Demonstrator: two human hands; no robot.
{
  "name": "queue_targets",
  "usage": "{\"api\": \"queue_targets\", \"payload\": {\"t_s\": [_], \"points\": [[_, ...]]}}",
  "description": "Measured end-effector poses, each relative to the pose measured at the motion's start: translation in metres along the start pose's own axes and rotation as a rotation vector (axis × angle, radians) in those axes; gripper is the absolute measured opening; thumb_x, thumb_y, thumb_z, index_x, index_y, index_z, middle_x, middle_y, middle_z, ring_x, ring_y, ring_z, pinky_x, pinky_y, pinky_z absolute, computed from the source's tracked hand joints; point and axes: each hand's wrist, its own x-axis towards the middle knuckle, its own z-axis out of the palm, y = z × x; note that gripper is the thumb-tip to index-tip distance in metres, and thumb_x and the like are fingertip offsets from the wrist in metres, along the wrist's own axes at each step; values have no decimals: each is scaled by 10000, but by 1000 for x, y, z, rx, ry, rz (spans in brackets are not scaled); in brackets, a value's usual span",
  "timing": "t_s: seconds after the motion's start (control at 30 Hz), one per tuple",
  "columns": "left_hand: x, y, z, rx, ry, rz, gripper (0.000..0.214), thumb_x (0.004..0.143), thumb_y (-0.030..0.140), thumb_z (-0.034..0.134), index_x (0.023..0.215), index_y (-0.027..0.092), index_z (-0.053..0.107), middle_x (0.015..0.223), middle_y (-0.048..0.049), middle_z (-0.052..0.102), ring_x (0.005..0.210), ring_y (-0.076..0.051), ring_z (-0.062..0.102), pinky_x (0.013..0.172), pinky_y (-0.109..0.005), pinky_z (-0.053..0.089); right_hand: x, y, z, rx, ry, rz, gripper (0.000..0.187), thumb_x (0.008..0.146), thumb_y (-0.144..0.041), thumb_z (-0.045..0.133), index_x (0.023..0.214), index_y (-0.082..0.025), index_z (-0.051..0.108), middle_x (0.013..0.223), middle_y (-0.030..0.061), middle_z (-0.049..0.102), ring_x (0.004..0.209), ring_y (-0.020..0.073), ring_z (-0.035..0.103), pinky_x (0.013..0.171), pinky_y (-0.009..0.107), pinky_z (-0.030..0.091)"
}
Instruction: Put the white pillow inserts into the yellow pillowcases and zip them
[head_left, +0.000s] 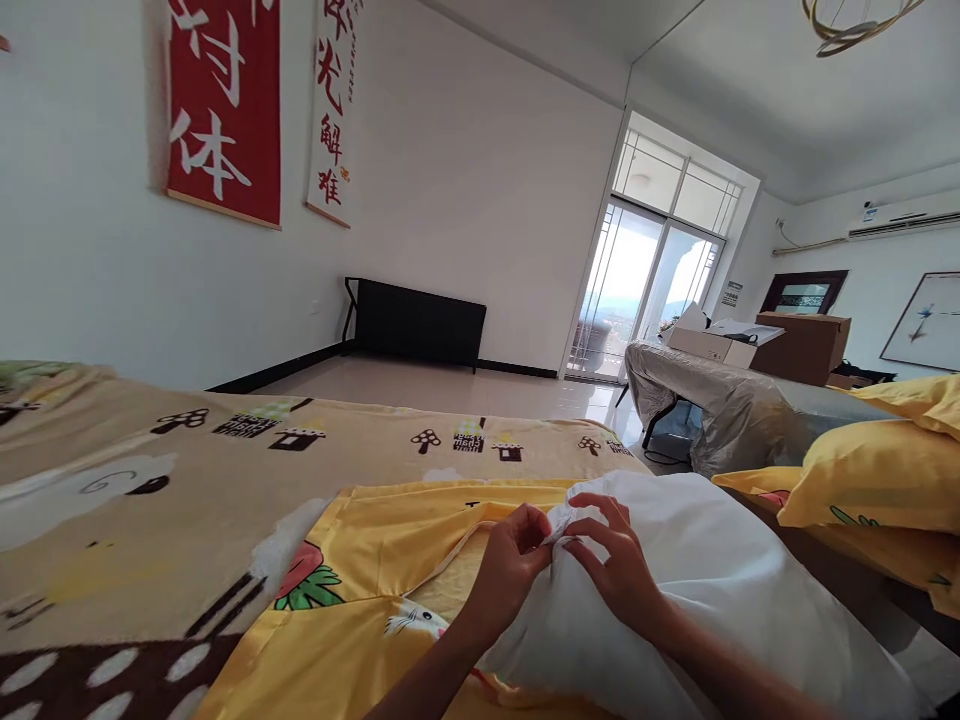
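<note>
A plump white pillow (720,570) lies at the lower right, partly on top of a yellow pillowcase (375,550) printed with a carrot and a white animal. My left hand (520,540) pinches the pillow's gathered upper left edge between thumb and fingers. Close beside it, my right hand (611,545) grips the same bunched edge, fingers bent and fingertips nearly meeting the left ones. The pillowcase's opening gapes just left of my hands, showing its paler inside. My right forearm crosses over the pillow and hides part of it.
A beige patterned blanket (225,480) covers the surface beneath. More yellow pillows (885,470) are stacked at right. Behind them, a plastic-covered table (675,400) bears cardboard boxes (802,343). A black folded table (420,322) leans by the far wall, left of glass doors (637,270).
</note>
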Motion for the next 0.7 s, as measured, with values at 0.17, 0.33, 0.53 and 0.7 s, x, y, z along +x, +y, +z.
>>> {"api": "queue_targets", "payload": {"t_s": [0.17, 0.33, 0.53, 0.7], "points": [[0, 5, -1, -17, -33, 24, 180, 696, 210, 644, 781, 142, 500, 821, -23, 581, 800, -138, 543, 761, -259, 420, 5, 9, -1, 143, -117, 69, 82, 898, -259, 474, 911, -218, 543, 1200, 33, 559, 1128, 180, 476, 967, 373, 356], [0, 0, -5, 22, -34, -15, 252, 720, 286, 635, 879, 166, 481, 862, -59, 650, 809, -167, 583, 760, -289, 426, 7, 9, -4, 200, -162, 204, 320, 876, -266, 483, 1190, -212, 509, 971, 38, 637, 934, 165, 571, 858, 324, 437], [-6, -19, -34, 646, 130, 72, 300, 617, 202, 620, 908, 165, 560, 924, -63, 584, 884, -212, 522, 812, -331, 392, 13, 18, -27, 120, 50, 292, 211, 847, -368, 535, 907, -210, 662, 886, 31, 669, 859, 174, 606, 790, 301, 468], [-8, -26, -51, 415, -153, -270, 427, 670, 531, 629, 770, 125, 544, 716, -29, 532, 630, -137, 472, 562, -244, 342, 18, 17, -50, 75, 61, 278, 269, 869, -410, 484, 923, -188, 626, 916, 60, 664, 878, 194, 616, 758, 311, 487]]}}
